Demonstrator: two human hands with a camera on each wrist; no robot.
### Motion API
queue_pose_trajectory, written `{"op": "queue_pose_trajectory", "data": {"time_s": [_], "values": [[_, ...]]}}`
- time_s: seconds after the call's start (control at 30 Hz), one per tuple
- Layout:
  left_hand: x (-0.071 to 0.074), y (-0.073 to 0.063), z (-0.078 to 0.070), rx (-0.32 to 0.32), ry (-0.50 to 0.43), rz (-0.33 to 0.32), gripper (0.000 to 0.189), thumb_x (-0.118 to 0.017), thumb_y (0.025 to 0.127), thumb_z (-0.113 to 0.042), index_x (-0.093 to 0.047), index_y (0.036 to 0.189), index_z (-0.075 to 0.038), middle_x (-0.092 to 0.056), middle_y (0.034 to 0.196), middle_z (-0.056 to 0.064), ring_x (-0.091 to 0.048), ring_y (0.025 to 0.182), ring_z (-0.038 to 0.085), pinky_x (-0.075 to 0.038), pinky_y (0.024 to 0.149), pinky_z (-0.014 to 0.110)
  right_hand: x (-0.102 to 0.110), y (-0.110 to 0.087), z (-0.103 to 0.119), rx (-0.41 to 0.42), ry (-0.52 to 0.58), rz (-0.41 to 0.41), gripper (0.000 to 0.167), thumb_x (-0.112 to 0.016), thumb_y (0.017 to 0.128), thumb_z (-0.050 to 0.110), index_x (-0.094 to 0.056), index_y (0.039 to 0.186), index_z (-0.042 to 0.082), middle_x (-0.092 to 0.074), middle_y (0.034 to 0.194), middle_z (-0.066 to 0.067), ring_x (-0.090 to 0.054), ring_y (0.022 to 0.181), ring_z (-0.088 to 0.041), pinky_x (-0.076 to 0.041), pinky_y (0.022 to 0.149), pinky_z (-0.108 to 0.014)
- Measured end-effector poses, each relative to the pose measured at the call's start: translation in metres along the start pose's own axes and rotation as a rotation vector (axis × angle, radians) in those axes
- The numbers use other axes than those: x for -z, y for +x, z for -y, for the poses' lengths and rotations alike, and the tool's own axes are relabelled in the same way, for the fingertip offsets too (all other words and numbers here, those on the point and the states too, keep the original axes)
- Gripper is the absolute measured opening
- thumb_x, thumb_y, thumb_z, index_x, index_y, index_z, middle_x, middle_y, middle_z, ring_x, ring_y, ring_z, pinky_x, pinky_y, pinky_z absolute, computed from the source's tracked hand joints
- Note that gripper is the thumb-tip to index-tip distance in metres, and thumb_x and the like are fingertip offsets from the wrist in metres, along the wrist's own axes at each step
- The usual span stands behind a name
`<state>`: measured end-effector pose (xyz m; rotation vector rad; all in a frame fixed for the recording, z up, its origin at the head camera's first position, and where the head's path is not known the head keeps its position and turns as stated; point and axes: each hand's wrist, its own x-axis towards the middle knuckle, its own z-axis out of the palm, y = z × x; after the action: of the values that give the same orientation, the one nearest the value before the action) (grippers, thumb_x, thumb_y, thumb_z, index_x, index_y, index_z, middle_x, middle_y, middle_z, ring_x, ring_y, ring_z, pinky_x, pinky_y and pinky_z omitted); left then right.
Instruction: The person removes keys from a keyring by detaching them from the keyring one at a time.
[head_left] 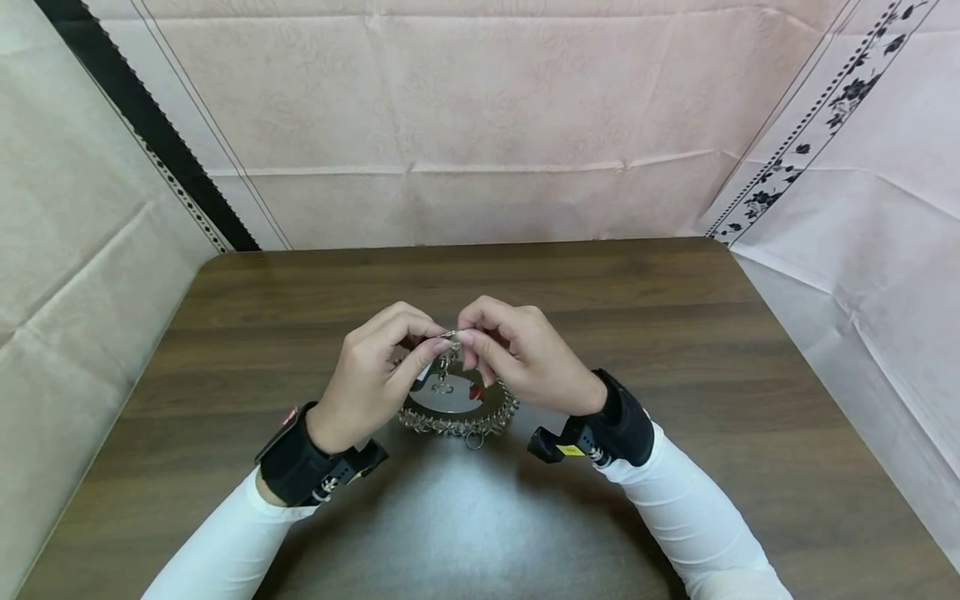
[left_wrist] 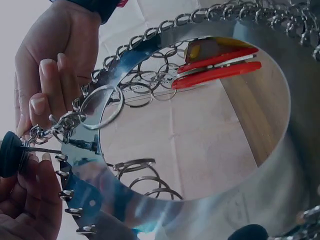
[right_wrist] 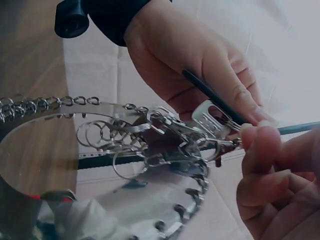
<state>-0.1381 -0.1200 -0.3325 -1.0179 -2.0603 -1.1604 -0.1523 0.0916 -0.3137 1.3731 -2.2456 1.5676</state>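
We note tabletop work nook, room type unclear: wood-grain table (head_left: 225,375), creased pale sheeting (head_left: 487,100) around it, floral border (head_left: 847,96).

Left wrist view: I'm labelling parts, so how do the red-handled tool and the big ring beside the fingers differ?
The red-handled tool is long and narrow; the big ring is a round loop. The red-handled tool shows red and silver, the big ring only silver. Both look partly or wholly metal.

A silvery, ring-strung chain (head_left: 444,364), its upper end pinched by fingers (head_left: 431,349), hangs over the shiny, round, link-rimmed dish (head_left: 433,426).
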Motion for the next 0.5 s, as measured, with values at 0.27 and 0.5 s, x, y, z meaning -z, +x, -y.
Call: {"op": "queue_pose_trajectory", "data": {"time_s": [0.27,0.5], "values": [[-0.0020,0.0001,-0.0004,0.021,-0.050,-0.017,0.019,-0.076,0.082,0.011,-0.068,0.095,-0.001,-0.067,0.091,0.005,-0.059,0.078,0.009,-0.048,0.066,0.016,-0.0057,-0.0003,0.0004,-0.029,0.123,-0.051,0.005,-0.052,0.102,-0.004,-0.055,0.098,-0.003,-0.061,0.075,-0.014,-0.055,0.054,-0.012,-0.052,0.049,-0.035],[-0.0043,-0.0013,-0.0011,0.056,-0.075,-0.044,0.016,-0.073,0.085,0.011,-0.069,0.094,-0.002,-0.067,0.087,0.004,-0.057,0.074,0.007,-0.048,0.063,0.018,-0.0088,-0.0001,0.0007,-0.060,0.230,-0.069,0.006,-0.048,0.103,-0.005,-0.053,0.100,-0.005,-0.060,0.075,-0.018,-0.054,0.053,-0.019,-0.044,0.045,-0.028]]}}
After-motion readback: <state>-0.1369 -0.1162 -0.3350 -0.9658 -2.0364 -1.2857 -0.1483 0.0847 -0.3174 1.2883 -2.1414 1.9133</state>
